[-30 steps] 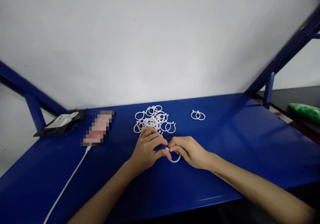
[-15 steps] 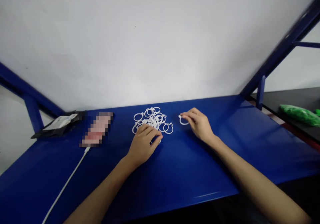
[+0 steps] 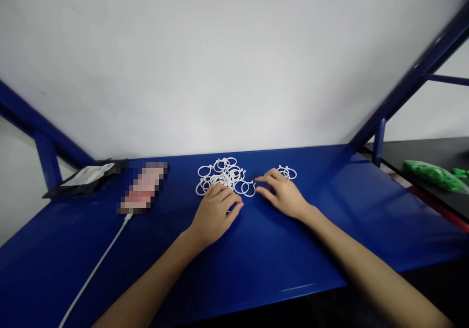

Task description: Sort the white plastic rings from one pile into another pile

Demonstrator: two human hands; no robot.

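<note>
Blue desk (image 3: 330,230) against white wall, left hand (image 3: 214,215) resting at near edge of ring pile (image 3: 225,176), fingers curled, grip undeterminable, right hand (image 3: 284,196) flat, fingers spread, empty, between pile and small ring cluster (image 3: 287,172) behind it

A plain workshop or small assembly station, by the look of it: a blue metal desk (image 3: 330,230) with slanted blue frame struts (image 3: 410,81) stands against a bare white wall (image 3: 220,64), with a pile of white plastic rings (image 3: 223,176) on it.
</note>
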